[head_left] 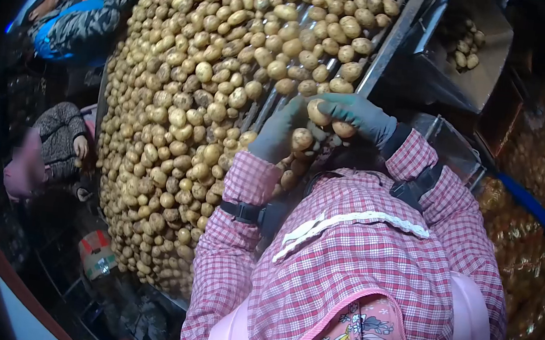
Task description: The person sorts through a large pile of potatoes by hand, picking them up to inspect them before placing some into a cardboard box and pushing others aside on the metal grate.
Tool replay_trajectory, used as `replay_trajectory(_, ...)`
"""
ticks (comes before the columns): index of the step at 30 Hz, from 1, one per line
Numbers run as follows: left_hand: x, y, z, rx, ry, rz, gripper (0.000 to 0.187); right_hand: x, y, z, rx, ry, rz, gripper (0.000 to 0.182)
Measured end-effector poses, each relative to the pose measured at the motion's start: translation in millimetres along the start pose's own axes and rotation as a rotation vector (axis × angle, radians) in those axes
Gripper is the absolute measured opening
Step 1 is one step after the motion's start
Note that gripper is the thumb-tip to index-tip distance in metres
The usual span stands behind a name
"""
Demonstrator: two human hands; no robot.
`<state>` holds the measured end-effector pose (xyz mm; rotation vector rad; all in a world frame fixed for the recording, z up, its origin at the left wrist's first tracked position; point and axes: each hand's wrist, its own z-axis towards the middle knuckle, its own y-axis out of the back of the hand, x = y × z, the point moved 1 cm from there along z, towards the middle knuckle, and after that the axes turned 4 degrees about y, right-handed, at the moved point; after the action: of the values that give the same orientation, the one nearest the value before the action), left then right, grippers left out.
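Both my hands wear grey-green gloves and meet at the near edge of a bed of potatoes [178, 115]. My right hand [361, 116] is closed, its fingers bent over a potato [319, 112]; a second potato [343, 130] shows just under it. Curled in from the other side, my left hand [279, 130] has a potato [301, 139] against its inner side; its fingertips are partly hidden. Metal rollers [268, 106] show between the potatoes just beyond my hands.
A metal bin [461, 74] with some potatoes stands at the upper right, beyond a metal rail [388, 49]. A blue strip [540, 214] runs down the right. Across the bed are a person in camouflage sleeves [84, 24] and another in a patterned sleeve [58, 132].
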<state>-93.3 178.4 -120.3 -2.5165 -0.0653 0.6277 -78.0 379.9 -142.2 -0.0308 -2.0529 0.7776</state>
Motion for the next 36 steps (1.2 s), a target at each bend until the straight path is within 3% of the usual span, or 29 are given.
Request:
replay_trajectory(2, -8, -9, -2, 0.050, 0.010, -0.027, 0.062, 9, 9, -19, -0.080, -0.083, 0.278, 0.044)
replay_trajectory(3, -13, -3, 9, 0.268, 0.062, -0.194, 0.060, 11, 16, -26, -0.082, -0.033, 0.297, 0.046)
replay_trajectory(5, -11, -7, 28, -0.011, -0.086, -0.211, 0.056, 5, 34, -38, -0.096, 0.071, 0.327, 0.051)
replay_trajectory(9, -9, -80, 64, 0.092, -0.127, -0.025, 0.047, -12, 60, -56, -0.171, 0.120, 0.512, 0.044)
replay_trajectory(11, 1, -124, 83, 0.086, -0.276, 0.048, 0.045, -16, 75, -72, -0.420, 0.315, 0.354, 0.039)
replay_trajectory(12, -1, -168, 71, 0.091, -0.197, -0.115, 0.045, 15, 69, -85, -0.617, 0.287, 0.540, 0.036)
replay_trajectory(14, 2, -219, 83, 0.324, -0.155, -0.170, 0.048, 18, 121, -110, -0.785, 0.412, 0.428, 0.033)
replay_trajectory(16, 6, -233, 117, 0.221, -0.533, 0.487, 0.060, 34, 191, -137, -0.951, 0.546, 0.318, 0.033)
replay_trajectory(17, 10, -240, 135, 0.096, -0.715, 0.770, 0.066, 64, 212, -148, -0.879, 0.523, 0.416, 0.034)
replay_trajectory(19, 5, -221, 117, -0.022, -0.865, 0.981, 0.067, 98, 265, -159, -0.978, 0.609, -0.337, 0.041)
replay_trajectory(20, 6, -195, 107, -0.032, -0.869, 0.937, 0.065, 114, 292, -163, -1.080, 0.648, -0.677, 0.045)
replay_trajectory(21, 9, -165, 95, -0.022, -0.879, 0.895, 0.063, 121, 312, -166, -1.184, 0.564, -0.132, 0.048)
replay_trajectory(22, 1, -142, 81, -0.004, -0.893, 0.848, 0.060, 118, 332, -171, -1.209, 0.557, -0.094, 0.049)
replay_trajectory(23, -15, -119, 43, -0.096, -0.644, 0.779, 0.051, 117, 342, -174, -1.235, 0.552, -0.058, 0.051)
replay_trajectory(24, -7, -74, 38, -0.237, -0.727, 0.738, 0.045, 106, 333, -167, -1.140, 0.555, -0.115, 0.051)
replay_trajectory(25, -8, -29, 22, -0.314, -0.641, 0.625, 0.041, 107, 288, -146, -1.036, 0.503, 0.080, 0.048)
replay_trajectory(26, -18, 2, -8, -0.533, -0.788, 0.830, 0.036, 104, 238, -127, -0.984, 0.455, -0.080, 0.046)
replay_trajectory(27, -27, 34, -32, -0.746, -0.851, 1.046, 0.034, 94, 216, -107, -0.755, 0.441, -0.237, 0.044)
replay_trajectory(28, -45, 52, -57, -0.884, -0.652, 1.056, 0.036, 84, 197, -83, -0.523, 0.424, -0.386, 0.042)
replay_trajectory(29, -49, 87, -66, -1.013, -0.678, 1.187, 0.038, 80, 158, -57, -0.487, 0.434, -0.463, 0.040)
replay_trajectory(30, -49, 119, -69, -1.070, -0.766, 1.162, 0.040, 77, 116, -28, -0.446, 0.439, -0.539, 0.038)
replay_trajectory(31, -45, 130, -62, -1.141, -0.731, 1.233, 0.040, 74, 92, 3, -0.378, 0.303, -0.184, 0.035)
replay_trajectory(32, -41, 135, -54, -1.214, -0.698, 1.304, 0.040, 75, 55, 27, -0.410, 0.179, -0.151, 0.036)
replay_trajectory(36, -15, 134, -26, -1.273, -0.596, 1.397, 0.039, 45, -40, 102, -0.120, 0.063, -0.238, 0.033)
